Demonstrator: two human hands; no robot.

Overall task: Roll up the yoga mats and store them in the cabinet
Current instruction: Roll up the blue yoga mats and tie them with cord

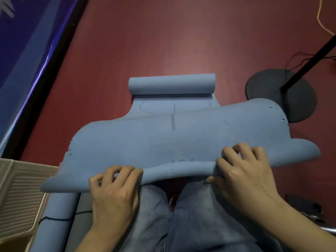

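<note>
Mat [174,135] position: the blue yoga mat lies directly ahead of you on the red floor [163,42], with its near edge raised over your knees and its far end already curled into a small roll [171,84] well ahead. The long axis of the sheet runs straight away from your body; the roll axis therefore runs left to right, across both hands.

Your left hand [115,190] and right hand [241,171] both grip the near edge, fingers curled over the top and folding it into a tight first turn [178,170]. The hands sit roughly a shoulder span apart and about equally near the fold, the right slightly further forward. The outer corners of the edge hang free beyond each hand.

Judgement: the rolling step is just starting at this end. The coming move calls for pushing both hands forward evenly, away from you; uneven pressure would likely skew the roll.

A second blue roll [54,224] lies just beside your left leg. The cabinet cannot be identified here.
</note>
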